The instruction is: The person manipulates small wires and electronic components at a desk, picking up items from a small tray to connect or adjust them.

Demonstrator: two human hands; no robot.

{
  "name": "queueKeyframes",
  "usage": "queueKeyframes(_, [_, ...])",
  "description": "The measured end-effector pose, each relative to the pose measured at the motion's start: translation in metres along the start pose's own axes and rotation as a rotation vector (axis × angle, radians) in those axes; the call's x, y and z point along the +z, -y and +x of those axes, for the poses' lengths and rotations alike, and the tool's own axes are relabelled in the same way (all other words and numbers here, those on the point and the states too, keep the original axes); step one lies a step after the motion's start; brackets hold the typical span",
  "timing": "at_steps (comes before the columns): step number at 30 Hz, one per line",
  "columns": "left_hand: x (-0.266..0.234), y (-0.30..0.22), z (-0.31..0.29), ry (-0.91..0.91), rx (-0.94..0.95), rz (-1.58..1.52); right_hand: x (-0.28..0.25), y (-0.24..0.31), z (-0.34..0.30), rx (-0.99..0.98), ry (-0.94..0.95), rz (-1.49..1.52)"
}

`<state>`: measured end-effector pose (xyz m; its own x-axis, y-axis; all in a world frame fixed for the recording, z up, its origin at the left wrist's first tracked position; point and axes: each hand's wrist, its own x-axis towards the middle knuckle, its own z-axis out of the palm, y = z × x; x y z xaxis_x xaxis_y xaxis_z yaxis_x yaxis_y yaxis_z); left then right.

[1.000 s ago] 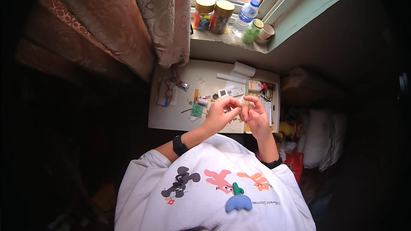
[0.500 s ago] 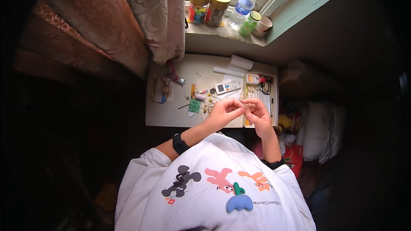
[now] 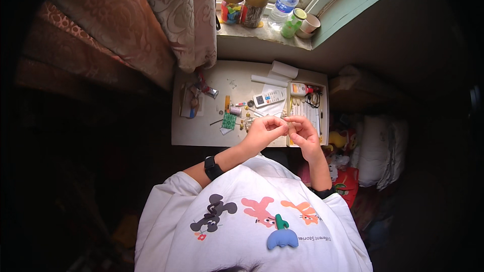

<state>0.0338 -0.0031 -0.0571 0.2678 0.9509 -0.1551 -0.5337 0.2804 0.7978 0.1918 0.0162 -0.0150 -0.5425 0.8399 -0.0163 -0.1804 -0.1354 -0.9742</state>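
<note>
Over the front edge of a pale table (image 3: 199, 133), my left hand (image 3: 265, 132) and my right hand (image 3: 304, 135) meet with their fingertips together. Both are closed in a pinch. Whatever lies between the fingers is too small to make out. Just left of my left hand are a green square piece (image 3: 229, 121), a spool (image 3: 235, 111) and several small beads and bits. Beyond the hands lies a white remote control (image 3: 269, 98). An open shallow box (image 3: 325, 113) stands under and behind my right hand, with a white bottle with a red cap (image 3: 299, 89) and a black cable (image 3: 313, 100) inside.
Paper rolls (image 3: 284, 69) lie at the table's back. A tube (image 3: 210, 91) and a clear packet (image 3: 190, 102) sit at the left. On the windowsill stand two gold-lidded jars (image 3: 255, 7), a water bottle (image 3: 284, 7), a green jar (image 3: 293, 23) and cups (image 3: 308, 25). Curtains (image 3: 181, 20) hang left.
The table and windowsill sit slightly higher in the picture, as the view has shifted a little. My hands keep nearly the same pose, fingertips still together.
</note>
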Motion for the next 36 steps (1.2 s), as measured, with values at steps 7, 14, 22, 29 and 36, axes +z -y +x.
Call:
queueKeyframes(7, [-0.001,0.007,0.002,-0.177,0.008,0.083,-0.004,0.002,-0.007,-0.022,0.039,0.249])
queueKeyframes(14, [0.012,0.001,0.0,-0.103,0.232,0.226,-0.003,-0.001,-0.009,0.073,-0.003,0.208])
queueKeyframes(22, [0.015,-0.001,0.003,-0.024,0.284,0.366,-0.009,0.005,-0.016,0.132,-0.132,0.17])
queueKeyframes(29, [0.014,0.009,0.008,-0.034,0.334,0.417,-0.033,0.004,-0.023,0.093,-0.136,0.381])
queueKeyframes(36, [0.008,0.028,0.015,-0.058,0.219,0.445,-0.048,-0.002,-0.03,0.096,-0.256,0.472])
